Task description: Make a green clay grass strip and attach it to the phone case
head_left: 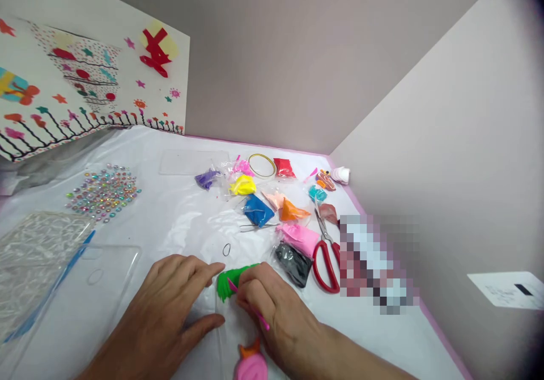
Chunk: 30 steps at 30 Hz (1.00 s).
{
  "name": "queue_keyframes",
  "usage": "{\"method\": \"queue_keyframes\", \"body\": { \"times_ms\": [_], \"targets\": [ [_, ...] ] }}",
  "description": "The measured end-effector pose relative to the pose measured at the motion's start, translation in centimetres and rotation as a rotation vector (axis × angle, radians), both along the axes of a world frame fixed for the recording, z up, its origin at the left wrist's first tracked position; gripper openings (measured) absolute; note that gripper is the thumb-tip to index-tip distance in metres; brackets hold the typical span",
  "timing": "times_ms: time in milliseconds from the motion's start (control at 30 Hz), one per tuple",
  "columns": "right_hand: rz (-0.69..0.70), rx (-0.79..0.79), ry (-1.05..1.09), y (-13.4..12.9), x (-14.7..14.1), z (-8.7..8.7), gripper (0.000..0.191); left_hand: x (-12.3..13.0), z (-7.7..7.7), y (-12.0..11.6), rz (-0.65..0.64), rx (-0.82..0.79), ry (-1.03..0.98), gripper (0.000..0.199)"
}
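Table (178, 210): beneath green clay (223, 283). Left hand (170, 306): left of clay, grip wide, empty. Right hand (280, 312): right of clay, grip narrow on pink tool (264, 321), tip at clay. Clay's left edge grooved; judged partway, the rest perhaps left.

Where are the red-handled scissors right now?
Head view, right of centre: the red-handled scissors lie just right of the black clay packet, blades pointing away from the person.
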State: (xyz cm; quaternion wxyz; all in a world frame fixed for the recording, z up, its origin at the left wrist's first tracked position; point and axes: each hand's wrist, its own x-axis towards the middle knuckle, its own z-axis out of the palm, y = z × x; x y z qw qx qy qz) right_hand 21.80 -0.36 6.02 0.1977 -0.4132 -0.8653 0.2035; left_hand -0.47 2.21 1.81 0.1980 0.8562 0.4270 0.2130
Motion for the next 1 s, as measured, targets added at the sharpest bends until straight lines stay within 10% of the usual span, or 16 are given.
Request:
{"method": "queue_keyframes", "body": {
  "times_ms": [1000],
  "targets": [
    [0.009,-0.007,-0.033,-0.3,0.2,0.5,0.019,0.0,-0.6,-0.1,-0.005,-0.054,-0.016,0.045]
  ]
}}
